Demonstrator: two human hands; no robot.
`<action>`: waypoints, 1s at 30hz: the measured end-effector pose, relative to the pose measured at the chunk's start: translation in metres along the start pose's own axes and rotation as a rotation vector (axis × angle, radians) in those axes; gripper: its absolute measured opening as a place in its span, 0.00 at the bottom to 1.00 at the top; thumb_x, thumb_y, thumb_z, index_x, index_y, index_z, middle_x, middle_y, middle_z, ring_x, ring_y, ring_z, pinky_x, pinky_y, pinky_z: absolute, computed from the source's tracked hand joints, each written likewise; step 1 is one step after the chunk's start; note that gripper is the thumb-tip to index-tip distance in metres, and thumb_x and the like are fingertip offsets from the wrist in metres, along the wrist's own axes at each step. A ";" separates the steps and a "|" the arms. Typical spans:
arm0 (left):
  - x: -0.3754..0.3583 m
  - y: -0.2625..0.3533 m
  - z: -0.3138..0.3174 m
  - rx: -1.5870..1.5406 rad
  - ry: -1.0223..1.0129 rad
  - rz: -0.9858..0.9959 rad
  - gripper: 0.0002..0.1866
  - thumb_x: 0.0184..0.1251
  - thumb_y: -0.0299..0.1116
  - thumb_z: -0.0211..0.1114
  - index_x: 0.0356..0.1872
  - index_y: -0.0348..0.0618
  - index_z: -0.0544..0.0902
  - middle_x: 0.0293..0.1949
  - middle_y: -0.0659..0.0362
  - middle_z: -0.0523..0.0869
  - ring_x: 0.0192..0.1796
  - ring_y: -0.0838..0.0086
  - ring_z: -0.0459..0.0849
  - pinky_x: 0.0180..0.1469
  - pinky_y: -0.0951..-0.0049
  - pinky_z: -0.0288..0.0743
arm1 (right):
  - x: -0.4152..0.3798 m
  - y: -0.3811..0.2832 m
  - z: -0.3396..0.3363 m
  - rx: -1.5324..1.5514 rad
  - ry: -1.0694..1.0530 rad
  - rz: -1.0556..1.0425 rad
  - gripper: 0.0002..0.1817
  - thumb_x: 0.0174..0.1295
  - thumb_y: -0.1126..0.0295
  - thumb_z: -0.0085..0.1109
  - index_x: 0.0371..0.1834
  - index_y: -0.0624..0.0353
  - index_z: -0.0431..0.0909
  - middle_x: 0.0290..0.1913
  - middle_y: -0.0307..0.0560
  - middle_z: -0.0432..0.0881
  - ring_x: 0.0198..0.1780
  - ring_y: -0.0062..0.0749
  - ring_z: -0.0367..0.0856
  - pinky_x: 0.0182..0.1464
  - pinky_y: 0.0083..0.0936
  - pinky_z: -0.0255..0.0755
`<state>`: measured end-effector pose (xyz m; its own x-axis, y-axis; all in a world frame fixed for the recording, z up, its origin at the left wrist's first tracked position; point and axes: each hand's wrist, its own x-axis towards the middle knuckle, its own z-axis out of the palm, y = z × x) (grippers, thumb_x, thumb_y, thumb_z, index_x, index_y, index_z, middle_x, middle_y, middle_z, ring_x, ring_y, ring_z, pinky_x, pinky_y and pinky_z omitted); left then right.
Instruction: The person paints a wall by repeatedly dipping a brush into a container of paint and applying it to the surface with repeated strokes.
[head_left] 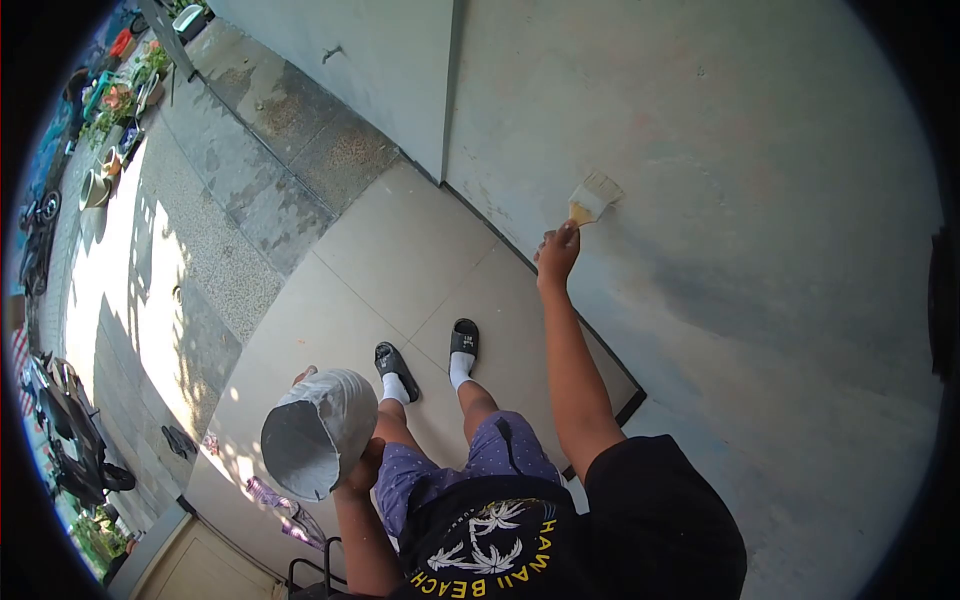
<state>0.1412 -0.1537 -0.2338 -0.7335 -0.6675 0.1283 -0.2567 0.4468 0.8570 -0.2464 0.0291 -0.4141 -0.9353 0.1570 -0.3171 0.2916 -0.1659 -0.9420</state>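
Note:
My right hand is closed around the handle of a paintbrush. Its wide, pale bristles touch the grey-green wall, or sit very close to it. Pale and darker patches mark the wall's surface. Lower down on the left, my left hand grips a paint bucket from its side and underneath. Grey paint streaks coat the bucket's outside, and its mouth shows a smooth grey inside. Part of the left hand is hidden behind the bucket.
My feet in black slides stand on pale floor tiles. A wall corner with a tap is ahead. Potted plants and a parked motorcycle line the left side. A black metal rack is near my left arm.

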 end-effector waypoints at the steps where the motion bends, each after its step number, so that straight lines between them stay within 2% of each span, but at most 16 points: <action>1: -0.005 -0.005 -0.002 0.001 0.001 0.001 0.29 0.60 0.45 0.75 0.53 0.36 0.74 0.41 0.63 0.78 0.37 0.77 0.74 0.39 0.76 0.69 | 0.024 0.047 -0.009 -0.141 0.034 -0.014 0.18 0.78 0.51 0.37 0.41 0.54 0.64 0.23 0.36 0.64 0.15 0.20 0.59 0.17 0.23 0.56; 3: -0.021 -0.021 -0.007 0.012 -0.036 -0.143 0.31 0.59 0.48 0.75 0.55 0.36 0.74 0.44 0.62 0.79 0.41 0.75 0.76 0.43 0.75 0.71 | 0.034 0.074 -0.010 -0.279 0.068 -0.021 0.18 0.78 0.51 0.36 0.42 0.55 0.64 0.23 0.37 0.64 0.15 0.22 0.59 0.15 0.24 0.55; 6: -0.015 -0.012 -0.006 0.029 0.040 -0.099 0.33 0.59 0.48 0.75 0.56 0.37 0.73 0.46 0.61 0.80 0.43 0.75 0.77 0.44 0.75 0.71 | 0.021 0.065 0.011 -0.144 0.078 0.432 0.23 0.77 0.49 0.36 0.39 0.60 0.65 0.18 0.38 0.61 0.12 0.24 0.56 0.14 0.23 0.52; 7: -0.020 -0.019 -0.010 0.035 0.041 -0.094 0.33 0.59 0.48 0.75 0.56 0.37 0.73 0.46 0.61 0.80 0.43 0.75 0.77 0.44 0.75 0.71 | 0.034 0.083 0.007 -0.137 0.076 0.435 0.23 0.77 0.49 0.36 0.39 0.60 0.65 0.18 0.38 0.61 0.12 0.24 0.56 0.14 0.23 0.52; 9: -0.032 -0.034 -0.025 0.126 -0.055 -0.145 0.32 0.59 0.46 0.76 0.57 0.37 0.73 0.48 0.61 0.80 0.45 0.74 0.78 0.46 0.74 0.72 | 0.051 0.099 -0.001 -0.079 0.049 0.878 0.26 0.77 0.49 0.35 0.31 0.62 0.66 0.16 0.39 0.61 0.11 0.26 0.54 0.15 0.28 0.51; 10: -0.034 -0.038 -0.028 0.132 -0.055 -0.136 0.32 0.59 0.46 0.76 0.57 0.37 0.73 0.48 0.61 0.80 0.45 0.74 0.78 0.46 0.74 0.72 | 0.050 0.101 -0.006 -0.039 0.006 0.916 0.26 0.77 0.49 0.34 0.28 0.59 0.63 0.14 0.36 0.58 0.10 0.24 0.50 0.16 0.25 0.47; 13: -0.031 -0.030 -0.040 0.121 0.022 -0.085 0.32 0.58 0.44 0.77 0.57 0.37 0.73 0.48 0.61 0.80 0.45 0.74 0.78 0.45 0.74 0.73 | 0.017 0.087 -0.018 -0.074 -0.059 0.914 0.25 0.77 0.50 0.35 0.26 0.56 0.62 0.15 0.35 0.59 0.11 0.23 0.51 0.17 0.25 0.48; 16: -0.014 -0.022 -0.049 -0.074 0.069 -0.247 0.34 0.57 0.44 0.78 0.58 0.37 0.73 0.48 0.61 0.80 0.45 0.74 0.78 0.46 0.73 0.74 | -0.034 0.076 -0.037 -0.072 -0.130 0.833 0.22 0.77 0.54 0.38 0.25 0.54 0.62 0.15 0.36 0.61 0.11 0.21 0.53 0.16 0.24 0.50; 18: -0.005 -0.041 -0.056 0.003 -0.169 -0.206 0.35 0.56 0.44 0.78 0.59 0.37 0.73 0.50 0.59 0.80 0.47 0.72 0.78 0.48 0.70 0.74 | -0.085 0.075 -0.060 -0.102 -0.063 0.843 0.22 0.75 0.53 0.40 0.24 0.55 0.62 0.16 0.37 0.62 0.10 0.20 0.54 0.15 0.23 0.50; 19: 0.023 -0.007 -0.049 -0.084 -0.105 0.002 0.35 0.55 0.44 0.78 0.59 0.37 0.73 0.49 0.58 0.82 0.48 0.69 0.80 0.49 0.67 0.75 | -0.110 0.080 -0.075 -0.130 -0.044 0.826 0.20 0.73 0.57 0.42 0.24 0.56 0.63 0.17 0.37 0.63 0.11 0.19 0.55 0.14 0.22 0.50; 21: 0.057 0.040 -0.062 0.060 -0.422 -0.300 0.34 0.52 0.41 0.79 0.58 0.38 0.75 0.47 0.58 0.84 0.47 0.67 0.81 0.50 0.66 0.76 | -0.165 0.093 -0.112 -0.116 -0.014 0.821 0.13 0.66 0.64 0.46 0.24 0.57 0.64 0.18 0.38 0.64 0.12 0.19 0.57 0.13 0.22 0.50; 23: 0.080 0.053 -0.063 -0.081 -0.268 0.204 0.33 0.49 0.37 0.79 0.57 0.39 0.76 0.44 0.59 0.85 0.46 0.66 0.82 0.51 0.66 0.76 | -0.222 0.095 -0.138 -0.003 0.111 0.811 0.11 0.64 0.67 0.47 0.24 0.55 0.64 0.20 0.39 0.64 0.12 0.20 0.58 0.14 0.23 0.52; 24: 0.089 0.045 -0.062 -0.134 -0.335 0.092 0.40 0.45 0.35 0.81 0.61 0.39 0.69 0.51 0.56 0.80 0.53 0.64 0.79 0.56 0.64 0.73 | -0.247 0.091 -0.146 0.052 0.176 0.784 0.09 0.63 0.68 0.47 0.25 0.55 0.64 0.20 0.38 0.64 0.13 0.20 0.58 0.14 0.24 0.53; 25: 0.093 0.039 -0.074 -0.183 -0.407 -0.016 0.48 0.41 0.33 0.83 0.64 0.39 0.62 0.59 0.52 0.75 0.60 0.62 0.77 0.61 0.63 0.70 | -0.283 0.077 -0.151 0.074 0.214 0.672 0.08 0.64 0.69 0.48 0.27 0.55 0.64 0.21 0.37 0.64 0.14 0.20 0.59 0.16 0.24 0.54; 27: 0.106 0.063 -0.083 -0.303 -0.447 0.086 0.54 0.41 0.31 0.83 0.67 0.39 0.52 0.60 0.49 0.73 0.62 0.61 0.75 0.63 0.63 0.68 | -0.325 0.038 -0.159 0.062 0.235 0.514 0.04 0.66 0.71 0.50 0.35 0.57 0.68 0.22 0.35 0.64 0.17 0.19 0.61 0.19 0.22 0.57; 30: 0.110 0.091 -0.090 -0.477 -0.435 0.260 0.52 0.43 0.31 0.82 0.67 0.41 0.53 0.57 0.51 0.76 0.61 0.63 0.77 0.63 0.63 0.69 | -0.346 -0.045 -0.142 -0.137 0.187 0.283 0.13 0.69 0.69 0.55 0.53 0.62 0.75 0.24 0.34 0.67 0.21 0.16 0.64 0.21 0.19 0.62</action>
<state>0.0934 -0.2401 -0.0969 -0.9448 -0.2308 0.2325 0.1925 0.1831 0.9641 0.0925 0.1209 -0.2777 -0.7643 0.3013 -0.5701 0.5697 -0.0987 -0.8159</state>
